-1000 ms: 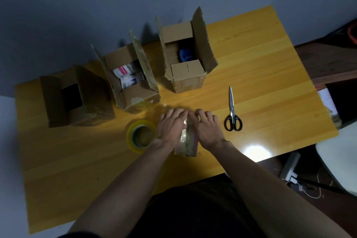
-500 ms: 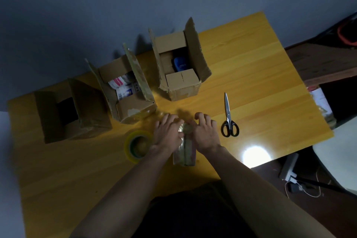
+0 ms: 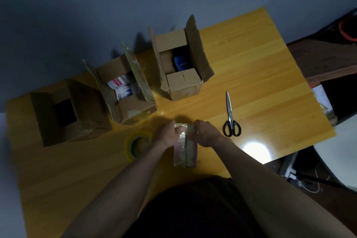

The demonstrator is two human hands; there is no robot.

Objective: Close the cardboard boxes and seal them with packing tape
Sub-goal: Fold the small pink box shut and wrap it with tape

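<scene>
A small closed cardboard box (image 3: 185,150) with shiny tape along its top stands at the table's near edge. My left hand (image 3: 168,135) grips its far left corner, fingers curled over the edge. My right hand (image 3: 206,133) grips the far right corner the same way. A yellow roll of packing tape (image 3: 136,146) lies flat just left of my left hand. Three open cardboard boxes stand behind: a dark one (image 3: 67,114) at the left, a middle one (image 3: 123,91) with white packets inside, and a right one (image 3: 179,63) with a blue item inside.
Black-handled scissors (image 3: 230,120) lie right of my right hand, blades pointing away. The yellow wooden table (image 3: 260,75) ends at a grey wall behind the boxes. A bright lamp reflection (image 3: 256,150) sits near the right front edge. Cables and a white seat lie beyond it.
My fingers were flat on the box top; both hands have slid to its far end and curled over the edge. The camera view shifted slightly.
</scene>
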